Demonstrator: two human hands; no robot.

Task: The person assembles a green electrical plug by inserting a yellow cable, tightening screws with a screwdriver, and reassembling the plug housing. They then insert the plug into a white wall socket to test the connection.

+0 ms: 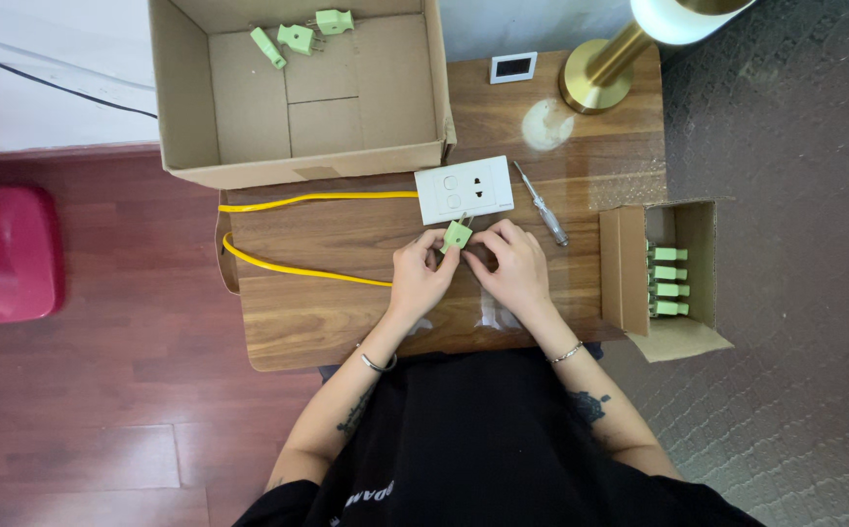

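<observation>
- Left hand [422, 276]: centre of frame, fingers curled, pinching the green plug [457, 235] from its left side.
- Right hand [512, 268]: just right of centre, fingers bent, fingertips on the same plug.
- White socket plate [464, 189]: just above the plug, on the wooden table [307, 312].
- Yellow cable [293, 268]: runs left from the socket plate and loops back.
- Screwdriver [542, 204]: right of the plate.
- Large cardboard box [298, 93]: upper left, 3 green plugs inside.
- Small cardboard box [673, 278]: right, 4 green plugs visible.
- Brass lamp [605, 68]: upper right.
</observation>
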